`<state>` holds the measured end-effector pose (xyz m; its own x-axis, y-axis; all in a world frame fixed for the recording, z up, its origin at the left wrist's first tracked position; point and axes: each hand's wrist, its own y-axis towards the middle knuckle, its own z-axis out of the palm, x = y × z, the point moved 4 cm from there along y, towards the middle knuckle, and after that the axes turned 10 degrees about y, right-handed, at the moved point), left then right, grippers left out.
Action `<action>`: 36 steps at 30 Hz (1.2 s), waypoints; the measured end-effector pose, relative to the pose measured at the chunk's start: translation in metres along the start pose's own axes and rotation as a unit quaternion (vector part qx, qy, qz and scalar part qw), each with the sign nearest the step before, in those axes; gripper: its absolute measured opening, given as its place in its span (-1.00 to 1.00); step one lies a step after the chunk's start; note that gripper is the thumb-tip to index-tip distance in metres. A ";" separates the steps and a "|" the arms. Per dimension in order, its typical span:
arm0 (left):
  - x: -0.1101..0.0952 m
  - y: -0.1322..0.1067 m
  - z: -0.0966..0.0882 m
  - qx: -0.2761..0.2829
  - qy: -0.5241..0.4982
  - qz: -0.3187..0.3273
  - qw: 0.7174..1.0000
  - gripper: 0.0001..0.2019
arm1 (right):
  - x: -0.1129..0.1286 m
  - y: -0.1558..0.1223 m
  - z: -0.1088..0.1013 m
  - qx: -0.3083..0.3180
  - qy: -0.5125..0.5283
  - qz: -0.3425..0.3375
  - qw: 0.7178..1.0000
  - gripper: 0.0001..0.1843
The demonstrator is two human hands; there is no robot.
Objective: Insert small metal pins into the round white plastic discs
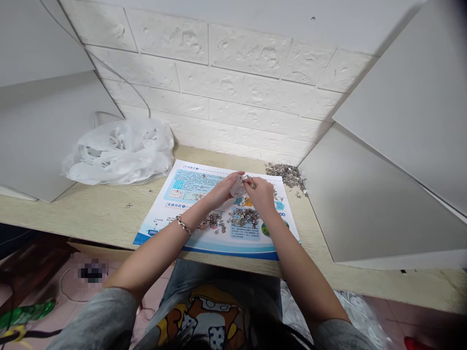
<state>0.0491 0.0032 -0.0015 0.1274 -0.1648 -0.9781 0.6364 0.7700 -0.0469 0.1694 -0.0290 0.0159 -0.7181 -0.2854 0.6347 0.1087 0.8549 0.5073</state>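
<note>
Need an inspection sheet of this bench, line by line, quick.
Surface: light wood-grain desk, printed leaflet lying on it.
Job's things: small metal parts in heaps on the leaflet, larger heap at back right.
Clutter: white plastic bag, stray metal piece.
Hands: left hand holds pale round piece; right hand pinches small metal part.
Cables: thin white cable along the wall.
Surroundings: white brick-effect wall, grey panels.

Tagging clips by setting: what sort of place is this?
Probably a small home-style piecework corner, not a factory line: a narrow wood-laminate desk against faux-brick wall panelling, small metal parts heaped loose, and a printed company sheet serving as the work surface.
</note>
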 end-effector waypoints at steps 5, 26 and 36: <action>0.000 0.000 0.003 -0.003 -0.023 0.011 1.000 -0.66 | -0.003 0.000 0.001 -0.007 -0.004 -0.003 1.000 -0.72; 0.001 -0.004 0.008 -0.109 0.007 0.109 0.988 -0.63 | 0.014 -0.003 -0.002 -0.090 0.048 -0.092 0.990 -0.77; 0.001 -0.003 0.010 -0.113 0.117 0.126 0.979 -0.65 | 0.010 -0.005 -0.002 -0.073 0.037 -0.067 0.994 -0.78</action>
<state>0.0549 -0.0055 -0.0003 0.0640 0.1729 -0.9829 0.4192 0.8891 0.1837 0.1635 -0.0365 0.0207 -0.6814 -0.4271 0.5944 0.1180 0.7374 0.6651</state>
